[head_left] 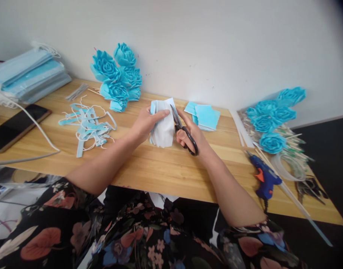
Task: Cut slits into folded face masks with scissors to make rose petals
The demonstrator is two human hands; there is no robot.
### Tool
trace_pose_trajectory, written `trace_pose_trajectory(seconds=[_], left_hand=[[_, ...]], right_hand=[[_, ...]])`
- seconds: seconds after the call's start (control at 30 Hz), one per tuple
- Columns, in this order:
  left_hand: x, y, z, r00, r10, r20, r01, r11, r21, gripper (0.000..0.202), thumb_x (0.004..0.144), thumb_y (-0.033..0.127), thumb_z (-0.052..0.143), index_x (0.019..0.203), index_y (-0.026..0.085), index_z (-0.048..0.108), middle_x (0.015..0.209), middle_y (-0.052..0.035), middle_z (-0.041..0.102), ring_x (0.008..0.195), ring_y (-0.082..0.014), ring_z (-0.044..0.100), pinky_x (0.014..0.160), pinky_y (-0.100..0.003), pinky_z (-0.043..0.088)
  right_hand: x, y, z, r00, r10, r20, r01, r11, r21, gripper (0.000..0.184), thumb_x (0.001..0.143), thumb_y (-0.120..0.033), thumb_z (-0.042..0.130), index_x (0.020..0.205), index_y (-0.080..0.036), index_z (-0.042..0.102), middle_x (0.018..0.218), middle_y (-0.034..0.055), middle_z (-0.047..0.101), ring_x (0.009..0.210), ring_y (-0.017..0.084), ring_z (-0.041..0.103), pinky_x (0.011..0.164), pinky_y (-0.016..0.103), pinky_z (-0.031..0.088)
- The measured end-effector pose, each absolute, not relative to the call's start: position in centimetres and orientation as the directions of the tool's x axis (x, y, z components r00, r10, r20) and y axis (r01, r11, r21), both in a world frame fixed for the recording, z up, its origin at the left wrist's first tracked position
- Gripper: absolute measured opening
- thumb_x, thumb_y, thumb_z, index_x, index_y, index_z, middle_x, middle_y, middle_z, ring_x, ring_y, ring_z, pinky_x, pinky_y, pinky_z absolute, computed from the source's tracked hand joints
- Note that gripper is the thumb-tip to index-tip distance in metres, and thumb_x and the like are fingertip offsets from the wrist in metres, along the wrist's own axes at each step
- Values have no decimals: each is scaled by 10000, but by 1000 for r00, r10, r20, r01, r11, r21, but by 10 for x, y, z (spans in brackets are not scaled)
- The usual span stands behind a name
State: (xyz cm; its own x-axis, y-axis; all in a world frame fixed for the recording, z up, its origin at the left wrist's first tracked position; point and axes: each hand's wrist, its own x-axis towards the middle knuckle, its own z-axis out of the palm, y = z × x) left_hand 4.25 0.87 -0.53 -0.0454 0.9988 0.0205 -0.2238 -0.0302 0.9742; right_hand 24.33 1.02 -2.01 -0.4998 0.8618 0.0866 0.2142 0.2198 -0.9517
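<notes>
My left hand [145,121] pinches a folded pale blue and white face mask piece [162,129], holding it upright above the wooden table [160,168]. My right hand [192,132] grips black-handled scissors [184,130], whose blades point up and left against the right edge of the mask piece. Both hands hover over the table's middle.
A pile of cut mask strips and ear loops [89,125] lies to the left. Blue fabric roses [118,76] lean on the wall; more roses [273,119] sit at right with sticks. Cut blue squares [206,116], a blue glue gun [265,178], a phone [16,127] and stacked masks [28,74] are there too.
</notes>
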Motion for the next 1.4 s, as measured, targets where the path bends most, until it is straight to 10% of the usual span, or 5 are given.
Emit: trace_pose_trajectory(seconds=[1.4], left_hand=[[44,10,-9,-7,999,34,-240,-35,970,452,662,504,901,860,163,680,811,-54,737,741,-205,691,651,-289,529]], right_hand=[[236,3,-9,-448,890,81,209,193,-959,961,850,-713,693,1631,-252,376,582,-53,555,431,117,481,403,249,389]])
